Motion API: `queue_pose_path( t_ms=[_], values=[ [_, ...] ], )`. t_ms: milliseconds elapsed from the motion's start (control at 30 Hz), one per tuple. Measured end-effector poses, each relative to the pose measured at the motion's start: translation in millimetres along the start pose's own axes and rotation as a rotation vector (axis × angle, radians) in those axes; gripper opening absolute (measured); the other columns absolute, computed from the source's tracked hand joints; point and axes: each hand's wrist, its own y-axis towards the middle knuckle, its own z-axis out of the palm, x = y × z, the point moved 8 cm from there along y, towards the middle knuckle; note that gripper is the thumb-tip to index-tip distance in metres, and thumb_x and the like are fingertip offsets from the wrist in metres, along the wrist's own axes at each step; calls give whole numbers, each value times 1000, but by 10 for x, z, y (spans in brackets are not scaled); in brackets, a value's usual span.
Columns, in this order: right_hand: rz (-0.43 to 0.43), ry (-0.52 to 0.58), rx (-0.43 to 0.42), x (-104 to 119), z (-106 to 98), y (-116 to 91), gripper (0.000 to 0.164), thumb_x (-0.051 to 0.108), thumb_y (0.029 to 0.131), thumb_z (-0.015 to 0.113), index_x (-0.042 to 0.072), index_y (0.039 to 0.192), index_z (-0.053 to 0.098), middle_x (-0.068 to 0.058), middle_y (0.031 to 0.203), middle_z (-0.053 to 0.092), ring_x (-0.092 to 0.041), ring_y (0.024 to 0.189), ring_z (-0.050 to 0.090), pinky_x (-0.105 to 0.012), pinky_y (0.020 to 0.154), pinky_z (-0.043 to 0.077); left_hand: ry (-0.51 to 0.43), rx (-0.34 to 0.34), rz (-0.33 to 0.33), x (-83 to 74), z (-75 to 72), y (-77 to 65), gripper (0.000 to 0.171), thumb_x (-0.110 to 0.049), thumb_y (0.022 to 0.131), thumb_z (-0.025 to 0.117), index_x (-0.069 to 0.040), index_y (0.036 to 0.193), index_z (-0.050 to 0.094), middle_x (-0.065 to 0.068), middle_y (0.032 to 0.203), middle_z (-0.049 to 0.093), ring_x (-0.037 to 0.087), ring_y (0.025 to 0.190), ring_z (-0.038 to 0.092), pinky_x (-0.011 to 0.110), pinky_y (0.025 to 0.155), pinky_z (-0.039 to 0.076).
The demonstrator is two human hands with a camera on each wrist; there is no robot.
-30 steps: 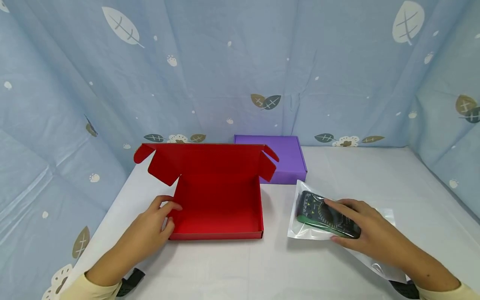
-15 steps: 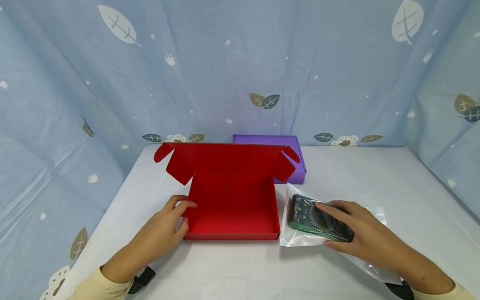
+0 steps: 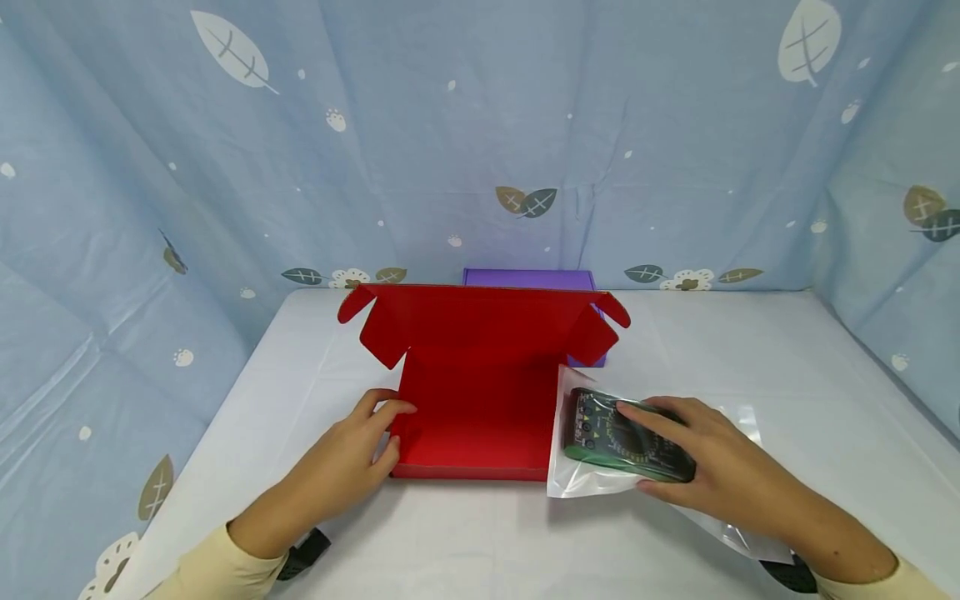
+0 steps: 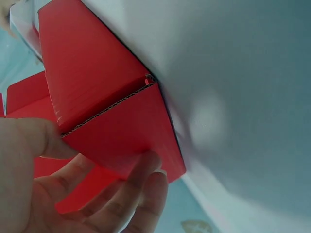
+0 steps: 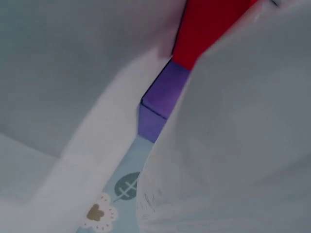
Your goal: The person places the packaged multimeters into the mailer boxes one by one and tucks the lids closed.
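An opened red cardboard box (image 3: 480, 417) stands on the white table, its lid and side flaps raised at the back. My left hand (image 3: 348, 458) pinches the box's left wall; in the left wrist view, fingers (image 4: 131, 189) lie against the red side panel (image 4: 121, 131). A dark multimeter with green edging (image 3: 600, 429) is inside a clear plastic bag (image 3: 566, 483). Thumb and fingers of my right hand (image 3: 705, 462) grip the meter through the bag, whose left edge overlaps the box's right wall. Pale plastic (image 5: 233, 141) fills much of the right wrist view, hiding that hand.
Behind the red box a purple box (image 3: 528, 277) is mostly hidden, with one corner (image 5: 165, 90) visible in the right wrist view. White cloth covers the table (image 3: 495, 542). A blue leaf-patterned curtain (image 3: 435, 142) rises behind and on both sides.
The red box has slid right along with my left hand, covering more of the purple box. The bagged multimeter and my right hand have shifted left, closing the gap to the box.
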Motion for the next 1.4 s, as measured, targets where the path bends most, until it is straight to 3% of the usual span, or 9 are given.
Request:
queue_pose_path(
  t_ms=[167, 400, 800, 1067, 1233, 1400],
  values=[
    [6, 15, 22, 49, 1, 63, 89, 40, 69, 90, 40, 148, 47, -6, 135, 55, -29, 118, 54, -54, 86, 55, -15, -7, 34, -72, 42, 33, 36, -10, 89, 66, -15, 125, 62, 4, 130, 56, 11, 86, 65, 28, 76, 57],
    [-9, 15, 23, 97, 8, 139, 89, 41, 69, 90, 39, 147, 48, -6, 134, 55, -27, 117, 54, -51, 85, 55, -33, 0, 68, -186, 118, 69, 36, -13, 90, 66, -16, 125, 61, 4, 132, 55, 13, 99, 66, 32, 83, 58],
    [-53, 14, 33, 238, 43, 255, 87, 39, 67, 92, 37, 145, 52, -6, 134, 57, -29, 118, 55, -53, 87, 56, -56, 51, 75, -323, 213, 104, 35, -20, 94, 62, -21, 129, 59, 1, 137, 54, 12, 103, 66, 34, 88, 57],
    [-70, 9, 34, 324, 80, 324, 89, 43, 67, 91, 38, 146, 50, -4, 136, 57, -28, 122, 54, -58, 94, 51, -61, 79, 92, -364, 239, 93, 40, -25, 93, 64, -24, 133, 57, -3, 140, 52, 14, 118, 61, 37, 94, 56],
    [-58, 18, 55, 384, 115, 363, 89, 45, 69, 90, 42, 147, 47, -3, 136, 56, -28, 123, 53, -58, 94, 51, -56, 67, 108, -370, 230, 89, 41, -26, 94, 64, -24, 134, 57, -4, 140, 52, 13, 119, 61, 37, 95, 55],
    [-111, 20, 25, 478, 114, 402, 87, 45, 70, 89, 39, 147, 49, -2, 134, 58, -24, 121, 55, -58, 96, 49, -63, 59, 119, -368, 230, 84, 42, -26, 94, 64, -24, 134, 56, -6, 140, 52, 12, 120, 60, 36, 96, 55]
  ],
)
